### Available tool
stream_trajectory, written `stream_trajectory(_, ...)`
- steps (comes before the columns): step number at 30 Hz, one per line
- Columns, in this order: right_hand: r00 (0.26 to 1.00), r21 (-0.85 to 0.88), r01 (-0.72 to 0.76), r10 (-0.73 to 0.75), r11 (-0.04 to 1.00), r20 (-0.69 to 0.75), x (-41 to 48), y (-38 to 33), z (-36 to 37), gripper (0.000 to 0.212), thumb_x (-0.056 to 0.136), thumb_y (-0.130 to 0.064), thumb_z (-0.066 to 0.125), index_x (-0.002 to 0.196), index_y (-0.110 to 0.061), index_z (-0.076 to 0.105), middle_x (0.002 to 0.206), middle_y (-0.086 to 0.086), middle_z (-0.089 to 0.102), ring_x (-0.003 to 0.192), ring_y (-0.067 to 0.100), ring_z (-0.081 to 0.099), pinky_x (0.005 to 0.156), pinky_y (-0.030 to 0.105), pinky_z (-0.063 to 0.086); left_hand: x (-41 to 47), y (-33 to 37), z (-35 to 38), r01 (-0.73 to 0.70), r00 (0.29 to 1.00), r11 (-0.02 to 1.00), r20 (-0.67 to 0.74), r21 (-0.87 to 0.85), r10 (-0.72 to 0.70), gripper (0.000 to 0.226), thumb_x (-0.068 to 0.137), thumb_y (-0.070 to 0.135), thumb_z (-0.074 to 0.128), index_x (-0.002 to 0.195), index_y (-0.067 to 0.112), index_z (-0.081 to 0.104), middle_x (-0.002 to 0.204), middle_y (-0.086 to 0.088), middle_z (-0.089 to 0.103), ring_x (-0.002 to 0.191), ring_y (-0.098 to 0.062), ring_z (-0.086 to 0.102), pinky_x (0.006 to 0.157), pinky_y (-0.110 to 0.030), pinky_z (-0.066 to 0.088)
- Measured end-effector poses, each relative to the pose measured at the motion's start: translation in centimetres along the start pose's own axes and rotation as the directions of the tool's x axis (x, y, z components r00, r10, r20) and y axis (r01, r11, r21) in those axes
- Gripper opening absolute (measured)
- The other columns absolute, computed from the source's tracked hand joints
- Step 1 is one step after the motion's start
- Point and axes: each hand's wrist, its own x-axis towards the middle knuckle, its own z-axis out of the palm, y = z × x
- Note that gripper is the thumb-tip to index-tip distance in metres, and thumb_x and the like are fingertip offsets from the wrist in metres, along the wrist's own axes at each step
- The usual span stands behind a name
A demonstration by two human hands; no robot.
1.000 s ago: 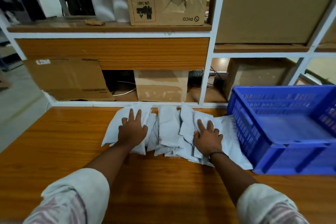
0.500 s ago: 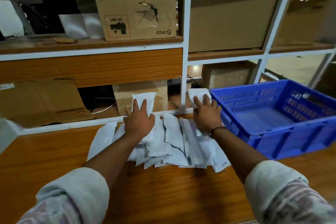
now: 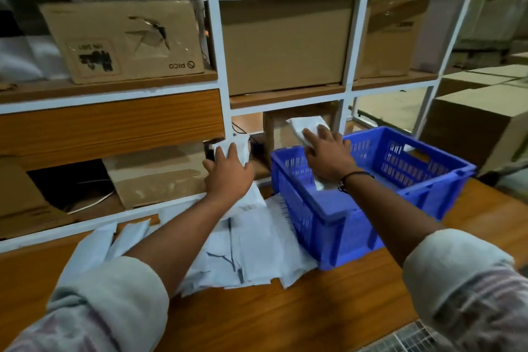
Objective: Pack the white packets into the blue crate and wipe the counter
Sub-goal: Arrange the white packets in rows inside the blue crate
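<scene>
My right hand grips a white packet and holds it over the open blue crate, which stands on the right of the wooden counter. My left hand is shut on another white packet, lifted above the counter just left of the crate. A loose pile of white packets lies on the counter below both arms, touching the crate's left wall. Two more packets lie at the pile's left end.
A white-framed shelf rack rises right behind the counter, filled with cardboard boxes. A wooden panel fronts its left bay. More cardboard boxes stand on the far right. A metal grille shows at the bottom right.
Both hands have lifted a packet each off the pile and moved right. The right hand now hangs over the crate; the left follows beside it. The view has swung right.
</scene>
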Motion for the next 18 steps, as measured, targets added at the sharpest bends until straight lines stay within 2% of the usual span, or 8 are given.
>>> stream_trajectory(5,0.983,-0.014,0.067,-0.063,0.998,0.172,2.1,8.9,2.1,0.059,0.103,-0.04,0.039,0.157,-0.035,0.016,0.166,0.011,0.009,0.143,0.045,0.023,0.114,0.06,0.021,1.1,9.5,5.2,0.008,1.0,0.998,0.017,-0.068,-0.007,0.067,0.099,0.049,0.038,0.159,0.026,0.018,0.165,-0.008,0.015,0.144,-0.045,0.015,0.113,-0.055,0.028)
stream_trajectory(10,0.892,-0.123,0.261,-0.191,0.957,0.409,4.2,15.1,5.1,0.062,0.103,-0.043,0.035,0.159,-0.033,0.01,0.167,0.009,0.006,0.144,0.042,0.021,0.115,0.058,0.018,2.3,17.2,10.9,0.009,0.999,0.999,0.039,-0.051,-0.007,0.066,0.098,0.046,0.037,0.159,0.024,0.019,0.165,-0.011,0.016,0.148,-0.045,0.013,0.118,-0.054,0.017)
stream_trajectory(15,0.801,-0.088,0.335,-0.235,0.938,0.55,6.0,17.2,6.3,0.061,0.098,-0.037,0.043,0.156,-0.033,0.022,0.16,0.011,0.024,0.138,0.045,0.031,0.112,0.06,0.022,2.6,18.9,16.2,0.07,0.991,0.984,0.097,0.164,-0.086,0.068,0.099,0.047,0.038,0.159,0.019,0.019,0.162,-0.021,0.018,0.146,-0.048,0.017,0.118,-0.055,0.015)
stream_trajectory(18,0.756,-0.043,0.324,-0.231,0.945,0.613,6.9,17.4,7.0,0.06,0.097,-0.036,0.046,0.153,-0.029,0.026,0.157,0.013,0.026,0.139,0.047,0.03,0.113,0.061,0.025,2.0,18.3,18.0,0.048,0.979,0.964,0.18,0.262,-0.097,0.069,0.099,0.049,0.034,0.16,0.025,0.015,0.167,-0.013,0.008,0.148,-0.049,0.01,0.118,-0.058,0.02)
